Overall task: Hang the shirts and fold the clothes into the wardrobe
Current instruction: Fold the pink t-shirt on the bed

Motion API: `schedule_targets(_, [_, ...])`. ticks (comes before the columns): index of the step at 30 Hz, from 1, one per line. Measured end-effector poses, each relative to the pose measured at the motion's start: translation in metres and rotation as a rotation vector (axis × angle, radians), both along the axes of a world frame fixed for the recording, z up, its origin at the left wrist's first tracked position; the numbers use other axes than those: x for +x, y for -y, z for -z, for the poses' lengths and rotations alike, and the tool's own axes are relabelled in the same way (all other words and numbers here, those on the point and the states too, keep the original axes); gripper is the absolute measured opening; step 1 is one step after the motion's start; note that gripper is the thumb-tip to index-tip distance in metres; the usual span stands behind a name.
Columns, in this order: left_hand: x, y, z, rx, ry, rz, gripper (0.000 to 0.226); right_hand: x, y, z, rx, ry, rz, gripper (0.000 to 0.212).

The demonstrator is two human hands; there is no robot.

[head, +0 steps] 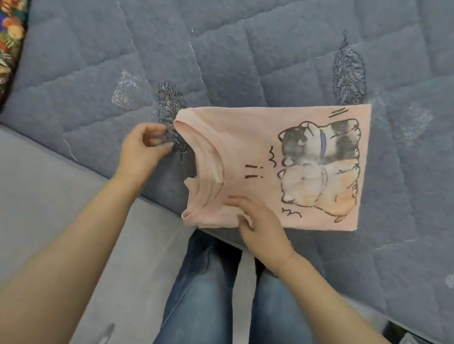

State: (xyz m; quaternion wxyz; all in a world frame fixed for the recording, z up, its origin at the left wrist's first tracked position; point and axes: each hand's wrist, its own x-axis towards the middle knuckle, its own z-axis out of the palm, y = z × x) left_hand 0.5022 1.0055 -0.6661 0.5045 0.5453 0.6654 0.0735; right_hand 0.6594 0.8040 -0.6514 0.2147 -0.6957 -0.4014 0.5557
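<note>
folded pink t-shirt (255,158) laid flat on quilted mattress (242,39); near edge pinched by right hand (261,231) for tidying; left hand (142,148) loosely curled, nothing held.

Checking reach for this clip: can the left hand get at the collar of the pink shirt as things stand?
Probably yes. The left hand hovers just beside the collar of the pink shirt, holding nothing, with only bare bedcover between them.
</note>
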Motion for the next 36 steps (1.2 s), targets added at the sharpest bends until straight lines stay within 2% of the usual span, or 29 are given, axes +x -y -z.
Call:
schedule_targets(3, [-0.005,0.055,-0.006,-0.087,-0.112,-0.207,0.024,0.044,-0.026,-0.007,0.100,0.187,-0.012,0.033])
schedule_targets(6, [-0.005,0.105,-0.001,-0.291,-0.177,-0.399,0.035,0.076,-0.077,-0.004,0.287,0.359,-0.161,0.027])
schedule_targets(8, [-0.001,0.134,0.006,-0.348,-0.146,-0.533,0.042,0.088,-0.116,0.007,0.390,0.474,-0.272,0.027])
schedule_targets(10, [0.006,0.157,0.012,-0.296,-0.096,-0.691,0.042,0.091,-0.149,0.021,0.332,0.498,-0.378,0.032])
schedule_targets(13, [0.016,0.171,0.016,-0.188,-0.015,-0.874,0.016,0.083,-0.182,0.043,0.217,0.520,-0.545,0.037])
schedule_targets(15, [0.020,0.173,0.018,-0.123,0.046,-0.877,0.011,0.074,-0.192,0.052,0.255,0.535,-0.596,0.028])
schedule_targets(17, [0.021,0.175,0.018,-0.053,0.067,-0.794,0.010,0.069,-0.198,0.057,0.311,0.457,-0.583,0.021])
schedule_targets(20, [0.013,0.179,0.019,0.052,-0.039,-0.562,0.019,0.069,-0.203,0.059,0.314,0.212,-0.467,0.013])
schedule_targets(22, [0.000,0.181,0.020,0.124,-0.149,-0.422,0.009,0.069,-0.210,0.061,0.296,0.162,-0.470,0.014])
schedule_targets(25, [-0.019,0.179,0.024,0.177,-0.239,-0.420,0.005,0.067,-0.223,0.064,0.247,0.135,-0.503,0.017])
schedule_targets(28, [-0.019,0.178,0.030,0.093,-0.272,-0.547,0.014,0.063,-0.227,0.067,0.227,0.181,-0.528,0.018])
schedule_targets(30, [-0.009,0.183,0.032,-0.010,-0.207,-0.809,0.029,0.065,-0.226,0.067,0.202,0.217,-0.534,0.023])
schedule_targets(33, [0.017,0.194,0.030,-0.369,0.143,-1.296,0.029,0.075,-0.226,0.062,0.060,0.282,-0.607,0.036])
schedule_targets(35, [0.040,0.201,0.028,-0.523,0.348,-1.447,0.024,0.079,-0.227,0.057,-0.072,0.275,-0.676,0.043])
schedule_targets(36, [0.051,0.203,0.028,-0.535,0.397,-1.490,0.022,0.079,-0.228,0.054,-0.137,0.242,-0.689,0.045])
